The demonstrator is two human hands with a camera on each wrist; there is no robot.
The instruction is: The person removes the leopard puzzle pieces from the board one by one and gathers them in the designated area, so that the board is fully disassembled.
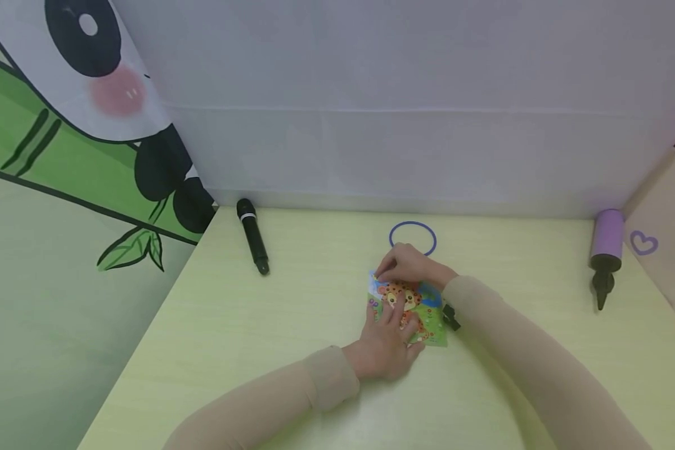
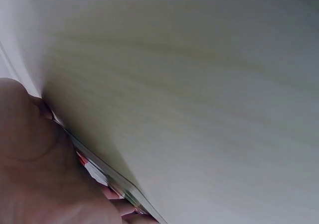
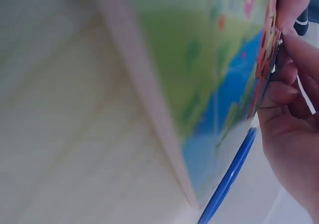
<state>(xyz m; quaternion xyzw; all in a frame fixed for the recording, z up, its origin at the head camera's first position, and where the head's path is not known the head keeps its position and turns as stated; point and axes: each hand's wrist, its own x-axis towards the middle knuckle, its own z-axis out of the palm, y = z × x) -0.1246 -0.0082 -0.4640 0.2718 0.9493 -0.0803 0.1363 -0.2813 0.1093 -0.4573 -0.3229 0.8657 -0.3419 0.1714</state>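
A small picture board (image 1: 435,334) with a cartoon leopard on green and blue lies flat on the table. My left hand (image 1: 387,350) rests on its lower left part with the fingers spread. At the far left corner my right hand (image 1: 407,264) bends over the board, thumb and index fingertips pinched together at its edge. In the right wrist view the board (image 3: 174,69) shows a pale rim, and the right hand's fingers (image 3: 299,50) meet at its far side. The left wrist view shows the left palm (image 2: 45,169) low over the board's edge.
A blue ring (image 1: 390,234) lies just behind the right hand. To the left, near the back edge, is a black microphone (image 1: 253,237). A purple hand pump (image 1: 606,240) with a black nozzle lies at the far right. A pale wall (image 1: 337,150) borders the table's back.
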